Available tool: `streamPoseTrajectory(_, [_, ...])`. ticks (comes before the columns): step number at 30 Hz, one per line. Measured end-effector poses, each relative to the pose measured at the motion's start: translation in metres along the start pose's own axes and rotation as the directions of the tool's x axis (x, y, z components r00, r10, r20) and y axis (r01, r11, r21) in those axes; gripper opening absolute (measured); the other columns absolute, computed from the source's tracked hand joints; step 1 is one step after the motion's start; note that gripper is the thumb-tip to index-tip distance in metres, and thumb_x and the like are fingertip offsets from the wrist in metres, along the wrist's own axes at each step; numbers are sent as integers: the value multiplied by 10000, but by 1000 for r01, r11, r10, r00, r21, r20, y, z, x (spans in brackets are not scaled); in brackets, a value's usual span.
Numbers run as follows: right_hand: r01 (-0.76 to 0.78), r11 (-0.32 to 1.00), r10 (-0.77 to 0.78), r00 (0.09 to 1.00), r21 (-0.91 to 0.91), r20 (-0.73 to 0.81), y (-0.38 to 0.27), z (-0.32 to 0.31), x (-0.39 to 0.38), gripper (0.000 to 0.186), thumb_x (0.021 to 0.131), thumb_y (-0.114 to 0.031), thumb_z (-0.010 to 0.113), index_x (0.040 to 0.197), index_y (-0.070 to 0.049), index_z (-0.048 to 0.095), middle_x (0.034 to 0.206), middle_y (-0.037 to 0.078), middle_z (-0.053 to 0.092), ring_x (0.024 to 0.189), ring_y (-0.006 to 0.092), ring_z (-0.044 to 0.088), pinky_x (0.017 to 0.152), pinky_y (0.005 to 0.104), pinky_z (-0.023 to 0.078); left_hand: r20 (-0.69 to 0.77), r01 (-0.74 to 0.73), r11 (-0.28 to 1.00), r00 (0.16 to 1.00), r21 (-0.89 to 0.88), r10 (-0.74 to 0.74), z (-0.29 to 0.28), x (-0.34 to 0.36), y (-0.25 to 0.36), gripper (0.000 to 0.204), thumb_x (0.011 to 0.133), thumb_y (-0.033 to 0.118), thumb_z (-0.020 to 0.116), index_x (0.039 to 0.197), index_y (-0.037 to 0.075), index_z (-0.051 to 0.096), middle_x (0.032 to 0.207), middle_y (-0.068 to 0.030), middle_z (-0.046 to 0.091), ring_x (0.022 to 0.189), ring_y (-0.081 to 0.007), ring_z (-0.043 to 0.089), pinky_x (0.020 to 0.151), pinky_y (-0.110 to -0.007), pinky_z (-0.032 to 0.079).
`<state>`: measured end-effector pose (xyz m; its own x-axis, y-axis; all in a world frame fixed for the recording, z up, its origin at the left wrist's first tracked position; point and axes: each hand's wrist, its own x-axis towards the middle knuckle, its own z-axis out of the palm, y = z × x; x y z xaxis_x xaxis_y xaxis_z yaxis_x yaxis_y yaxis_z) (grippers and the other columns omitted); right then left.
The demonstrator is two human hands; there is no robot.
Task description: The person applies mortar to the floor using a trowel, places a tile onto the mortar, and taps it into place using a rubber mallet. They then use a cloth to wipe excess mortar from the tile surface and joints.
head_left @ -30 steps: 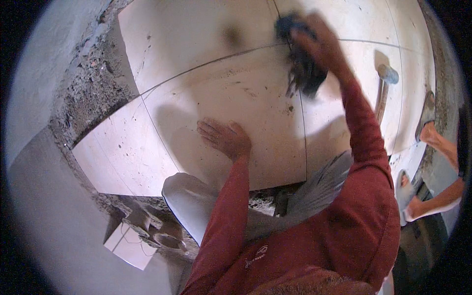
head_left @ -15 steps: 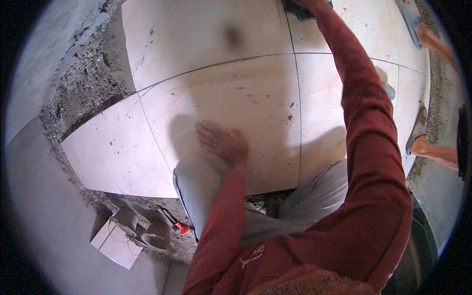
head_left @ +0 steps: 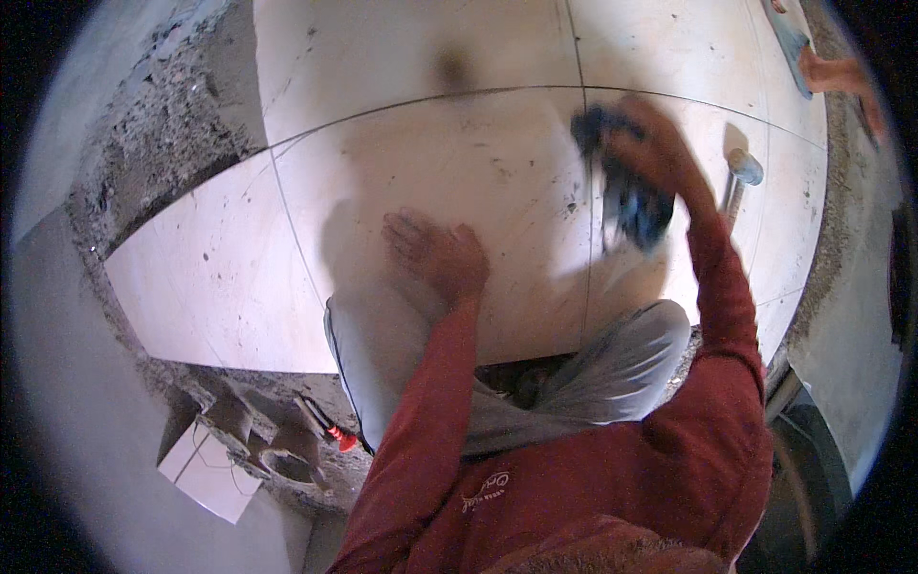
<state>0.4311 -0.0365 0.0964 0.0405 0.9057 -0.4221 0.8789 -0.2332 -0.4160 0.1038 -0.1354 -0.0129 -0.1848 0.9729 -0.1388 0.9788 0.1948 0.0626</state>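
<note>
Right hand [head_left: 660, 153] has swung back from the top edge since half a second ago, bringing the crumpled dark-blue and black cloth [head_left: 639, 206] with it, so that's fully in view now. It's over the cream floor tiles [head_left: 521, 225], just right of center, covering a bit of the joint line. Fingers look curled around the cloth, but it's all pretty smeared with motion blur, and you can't tell how much cloth actually touches tile. Left hand [head_left: 437, 253] is open, palm down on the tile with nothing visible in it; underside's hidden. That mallet with the rounded pale-blue head [head_left: 745, 170] lies off to the right, its handle running down behind the dark red sleeve [head_left: 724, 297]. Up top right, a co-worker's foot [head_left: 789, 53] is cut off by the dark fisheye rim. Lower left, some red-handled tool [head_left: 341, 438] sits by the knee, too small to identify.
</note>
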Motion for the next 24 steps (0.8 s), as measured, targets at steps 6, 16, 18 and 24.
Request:
streamPoseTrajectory(6, [176, 984, -119, 805, 41, -581, -54, 23, 146, 344, 962, -284, 561, 1181, -41, 671, 1235, 229, 628, 1148, 395, 603, 983, 508, 481, -28, -32, 996, 999, -88, 30, -4, 3, 14, 843, 947, 373, 571, 1588, -31, 204, 1667, -301, 143, 1546, -491, 115, 1238, -615, 79])
streamPoseTrajectory(16, [697, 712, -596, 535, -86, -599, -360, 258, 144, 140, 767, -236, 703, 890, -173, 726, 1008, 52, 599, 1022, 300, 591, 842, 524, 492, -96, -84, 996, 992, -11, 83, -1, -2, -5, 857, 942, 399, 571, 1563, -77, 223, 1644, -328, 166, 1526, -512, 156, 1232, -612, 126])
streamPoseTrajectory(18, [730, 665, -670, 491, -156, -557, -368, 265, 161, 134, 752, -241, 715, 865, -170, 727, 1012, 56, 612, 1014, 296, 594, 849, 511, 498, -83, -132, 990, 988, -49, 128, 5, -8, 5, 854, 940, 398, 574, 1560, -79, 230, 1642, -328, 173, 1525, -511, 161, 1232, -611, 128])
streamPoseTrajectory(24, [656, 723, -682, 625, -218, -380, -284, 200, 125, 242, 762, -259, 717, 953, -112, 725, 1021, 129, 660, 953, 349, 652, 855, 487, 513, -114, -53, 997, 992, -52, 47, 5, -5, -24, 835, 945, 396, 573, 1558, -70, 250, 1643, -319, 189, 1526, -503, 171, 1231, -616, 126])
